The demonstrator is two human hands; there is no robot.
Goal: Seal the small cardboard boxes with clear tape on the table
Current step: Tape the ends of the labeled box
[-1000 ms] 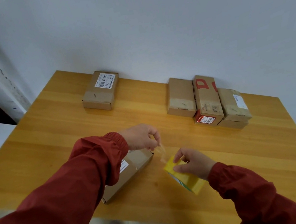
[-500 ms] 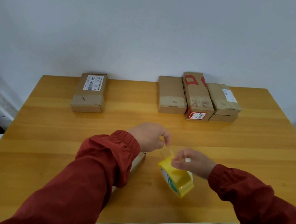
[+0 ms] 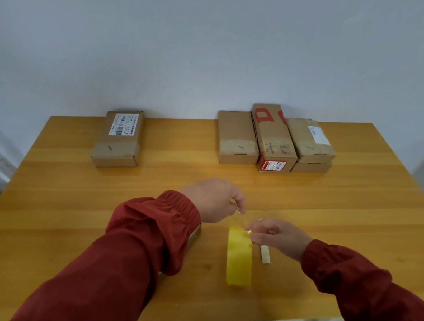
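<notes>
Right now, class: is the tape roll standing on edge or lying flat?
On edge: the tape roll shows its curved yellow band, not its hole; the right hand holds its top.

Soft, even light; faint shadows under boxes (image 3: pixel 271 137); wide-angle bending at edges; hands slightly motion-blurred

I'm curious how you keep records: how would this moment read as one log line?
left hand pinches tape end | right hand holds roll | box mostly hidden by left sleeve
</notes>
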